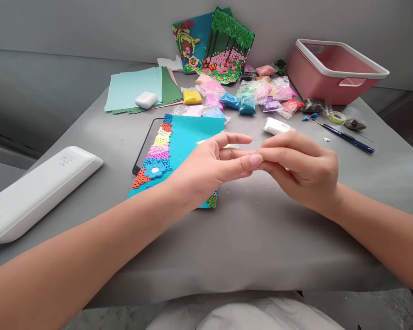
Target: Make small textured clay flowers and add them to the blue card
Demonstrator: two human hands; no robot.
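In front of me my two hands meet at the fingertips above the grey table. My left hand (208, 167) has its index finger stretched out, while its thumb presses toward the other fingers beside the right fingertips. My right hand (298, 167) is closed in a pinch there; whatever lies between the fingertips is hidden. Below my left hand lies a turquoise sheet (192, 130) with a strip of small coloured clay rings down its left side. A blue clay flower (154, 170) with a white centre sits on that strip. A white packet of clay (277, 126) lies just behind my right hand.
Several bagged clay colours (248, 104) lie at the back, before two decorated panels (230, 46). A pink basket (330, 78) stands back right, near a dark blue craft knife (347, 137). At left are a white lamp-like device (44, 192), paper sheets (132, 87) and an earbud case (146, 99).
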